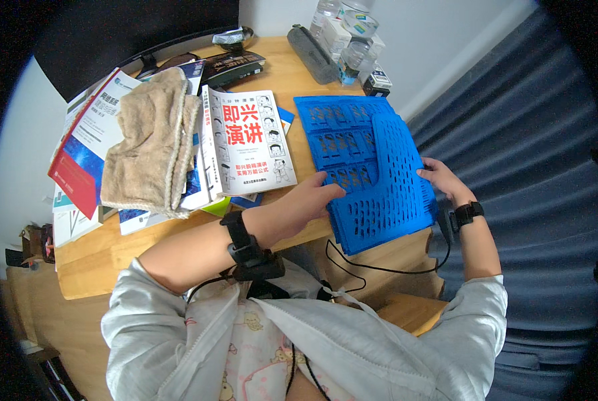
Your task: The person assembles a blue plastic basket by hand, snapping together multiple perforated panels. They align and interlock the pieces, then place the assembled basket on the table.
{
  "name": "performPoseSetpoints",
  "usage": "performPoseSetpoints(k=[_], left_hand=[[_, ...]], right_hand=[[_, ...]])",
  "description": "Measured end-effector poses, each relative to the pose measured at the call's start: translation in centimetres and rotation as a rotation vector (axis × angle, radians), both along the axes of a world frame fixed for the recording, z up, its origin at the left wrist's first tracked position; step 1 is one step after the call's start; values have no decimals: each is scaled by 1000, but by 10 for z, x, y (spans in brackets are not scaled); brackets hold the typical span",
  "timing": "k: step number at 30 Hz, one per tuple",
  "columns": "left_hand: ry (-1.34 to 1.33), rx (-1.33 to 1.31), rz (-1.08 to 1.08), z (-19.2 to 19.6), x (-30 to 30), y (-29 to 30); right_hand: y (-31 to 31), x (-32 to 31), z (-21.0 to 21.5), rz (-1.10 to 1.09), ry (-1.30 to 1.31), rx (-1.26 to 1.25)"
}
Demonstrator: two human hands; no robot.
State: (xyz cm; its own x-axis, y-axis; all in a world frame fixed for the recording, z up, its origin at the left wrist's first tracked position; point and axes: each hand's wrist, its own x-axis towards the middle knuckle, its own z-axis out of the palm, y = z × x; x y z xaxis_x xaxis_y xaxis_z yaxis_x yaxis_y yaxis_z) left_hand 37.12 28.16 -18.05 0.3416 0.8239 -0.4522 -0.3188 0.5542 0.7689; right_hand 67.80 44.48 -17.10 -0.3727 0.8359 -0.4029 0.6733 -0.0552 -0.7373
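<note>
A blue perforated plastic panel set point(372, 174), folded flat with one flap raised, lies on the right part of the wooden desk point(112, 257). My left hand point(309, 200) rests on the panel's near left edge, fingers spread over it. At the panel's right edge, my right hand point(442, 179) grips the raised flap. Both wrists wear black bands with a cable running between them.
A white book with a red title point(249, 144) lies left of the panel. A beige cloth point(148, 144) covers a stack of books. A grey pouch point(312, 53), water bottles point(359, 30) and a small box stand at the back. A dark blue curtain point(526, 167) hangs right.
</note>
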Motion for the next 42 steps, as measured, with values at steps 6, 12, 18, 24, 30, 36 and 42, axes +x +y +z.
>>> performPoseSetpoints(k=[6,12,18,24,30,36,42], left_hand=[[133,109,-50,0,-6,1],[182,257,-111,19,9,2],[286,296,-194,15,45,41],[416,233,-174,-12,74,76],[466,187,-179,-9,83,82],[552,233,-211,-11,92,88],[690,433,-280,-22,103,85]], right_hand=[[-4,11,-3,-48,-74,41],[-22,32,-1,-230,-14,161],[-49,41,-16,-291,102,235],[-59,39,-30,-329,134,284],[-65,45,-30,-451,321,122],[-60,53,-41,-482,456,51],[-63,56,-45,-461,549,9]])
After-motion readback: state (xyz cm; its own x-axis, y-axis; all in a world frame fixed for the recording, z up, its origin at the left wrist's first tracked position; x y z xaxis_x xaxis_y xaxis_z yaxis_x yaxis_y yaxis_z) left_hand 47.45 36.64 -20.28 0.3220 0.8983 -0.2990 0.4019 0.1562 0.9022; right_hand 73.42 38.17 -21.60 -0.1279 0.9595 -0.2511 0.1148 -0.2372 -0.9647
